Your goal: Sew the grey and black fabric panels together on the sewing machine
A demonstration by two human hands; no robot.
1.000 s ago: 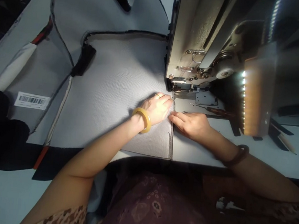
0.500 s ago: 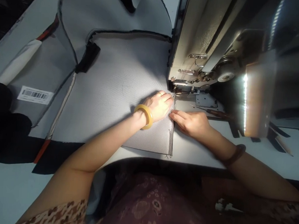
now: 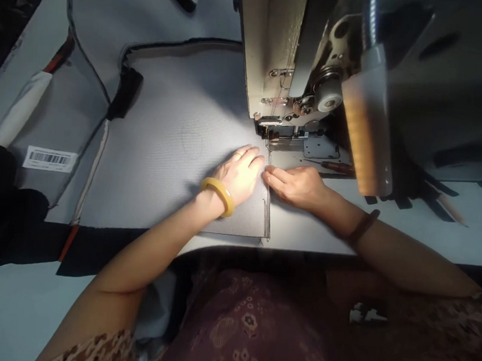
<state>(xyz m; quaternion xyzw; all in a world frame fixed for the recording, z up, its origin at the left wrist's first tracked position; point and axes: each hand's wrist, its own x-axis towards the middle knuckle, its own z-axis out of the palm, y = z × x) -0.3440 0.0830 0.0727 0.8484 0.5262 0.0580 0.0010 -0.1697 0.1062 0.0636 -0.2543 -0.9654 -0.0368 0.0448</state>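
Note:
Grey mesh fabric lies spread on the table, its right edge running under the presser foot of a sewing machine. My left hand, with a yellow bangle at the wrist, lies flat on the fabric just in front of the needle area, fingers stretched out. At the dark-trimmed edge, my right hand pinches the fabric between thumb and fingers, close beside my left fingertips. The needle itself is hard to make out.
A pointed tool with a brown handle lies right of the presser foot. A lamp hangs over the machine bed. Dark strips and a pencil lie farther right. Black fabric and a barcode label are at left.
The camera view has shifted, so the machine and lamp appear farther left. My left hand sits slightly nearer me relative to the presser foot; my right hand keeps its pinch.

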